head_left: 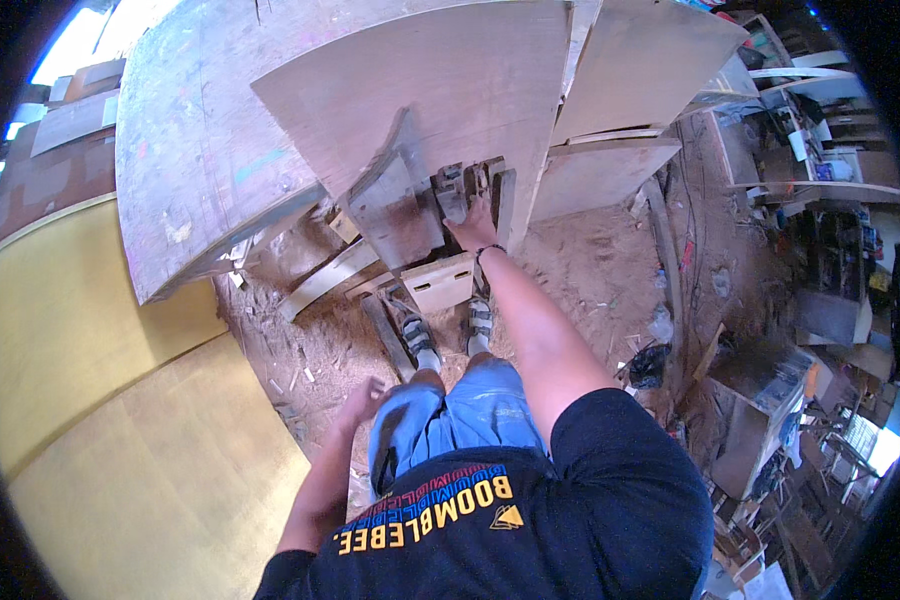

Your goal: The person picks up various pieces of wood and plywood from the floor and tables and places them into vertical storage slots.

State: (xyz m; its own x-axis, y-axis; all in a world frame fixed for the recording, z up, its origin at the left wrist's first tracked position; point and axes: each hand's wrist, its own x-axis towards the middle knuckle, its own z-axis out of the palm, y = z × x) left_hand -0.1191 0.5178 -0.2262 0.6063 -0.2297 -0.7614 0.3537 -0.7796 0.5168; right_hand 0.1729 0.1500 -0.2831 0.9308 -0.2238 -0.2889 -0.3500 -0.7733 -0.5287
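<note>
My right hand [473, 228] reaches forward, a dark bracelet at its wrist, into a stack of wood offcuts [452, 182] leaning against a large upright board [440, 75]. Its fingertips are among the pieces, and whether they grip one cannot be made out. Just left of it leans a greyish wood panel [395, 205] with a curved upper edge. A pale wood piece with two dark slots [438, 284] stands in front of my feet. My left hand [361, 402] hangs beside my left knee, fingers loosely apart, with nothing seen in it.
A worn, paint-marked table [205, 150] stands at the front left, above yellowish sheets [80, 300]. More boards [610, 175] lean to the right. Wood strips [335, 278] and scraps lie on the dusty floor [580, 280]. Cluttered shelves [820, 187] and a box-like cabinet [755, 420] line the right side.
</note>
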